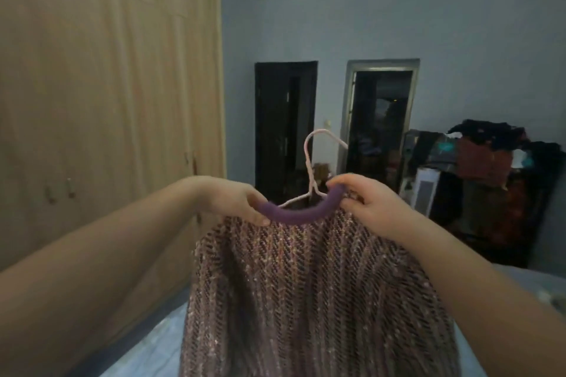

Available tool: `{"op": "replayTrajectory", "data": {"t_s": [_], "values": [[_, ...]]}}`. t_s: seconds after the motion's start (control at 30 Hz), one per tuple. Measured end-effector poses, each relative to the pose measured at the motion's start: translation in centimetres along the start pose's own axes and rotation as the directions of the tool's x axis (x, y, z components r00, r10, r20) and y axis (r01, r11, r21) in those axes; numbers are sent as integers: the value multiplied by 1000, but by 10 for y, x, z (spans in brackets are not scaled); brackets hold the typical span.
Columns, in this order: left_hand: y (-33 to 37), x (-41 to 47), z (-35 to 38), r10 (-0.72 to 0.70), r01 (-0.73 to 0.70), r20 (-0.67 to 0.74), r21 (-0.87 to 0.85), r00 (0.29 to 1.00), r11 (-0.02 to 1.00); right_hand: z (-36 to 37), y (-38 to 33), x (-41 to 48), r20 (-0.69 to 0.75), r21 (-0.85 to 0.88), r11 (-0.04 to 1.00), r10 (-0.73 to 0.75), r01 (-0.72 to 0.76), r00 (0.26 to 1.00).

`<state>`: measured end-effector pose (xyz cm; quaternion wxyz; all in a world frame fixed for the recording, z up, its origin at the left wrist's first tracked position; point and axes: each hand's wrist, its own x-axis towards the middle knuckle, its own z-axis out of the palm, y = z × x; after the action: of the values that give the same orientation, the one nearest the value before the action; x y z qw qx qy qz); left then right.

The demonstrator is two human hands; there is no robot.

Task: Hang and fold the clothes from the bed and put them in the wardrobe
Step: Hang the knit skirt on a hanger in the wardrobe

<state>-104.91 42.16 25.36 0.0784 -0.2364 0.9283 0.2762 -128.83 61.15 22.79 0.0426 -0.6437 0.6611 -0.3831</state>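
The left grip is pinching the left end of the purple collar of a mauve knitted sweater, its fingers curling round the rib. The right grip is pinching the collar's right end in the same way. The sweater is hanging from both grips in the near middle, above the pale blue bed. A pink hanger is sitting in the neck opening, its hook poking up between the two grips. The wooden wardrobe is standing at the left with its doors closed. A pile of dark clothes is lying far right, beside two dark doorways.
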Motion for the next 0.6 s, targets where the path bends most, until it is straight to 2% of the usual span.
{"op": "replayTrajectory", "data": {"t_s": [0.1,0.17,0.27,0.37,0.5,0.6], "values": [[-26,-32,12,8,-33,-282,-84,959,996,14,5,12,83,187,981,40,-55,996],[-47,-59,10,-48,3,-427,-104,903,995,23,3,25,151,199,973,87,-116,985],[-76,-108,12,-115,31,-561,-157,820,987,51,-19,47,244,50,992,104,-120,964],[-105,-160,17,-183,62,-718,-191,672,980,103,-59,65,219,-169,985,12,26,976],[-147,-245,20,-260,233,-829,-161,495,959,195,-133,79,152,-109,984,-122,139,981],[-174,-314,23,-183,492,-885,59,428,868,258,-205,91,88,-21,964,-263,265,961]]}}
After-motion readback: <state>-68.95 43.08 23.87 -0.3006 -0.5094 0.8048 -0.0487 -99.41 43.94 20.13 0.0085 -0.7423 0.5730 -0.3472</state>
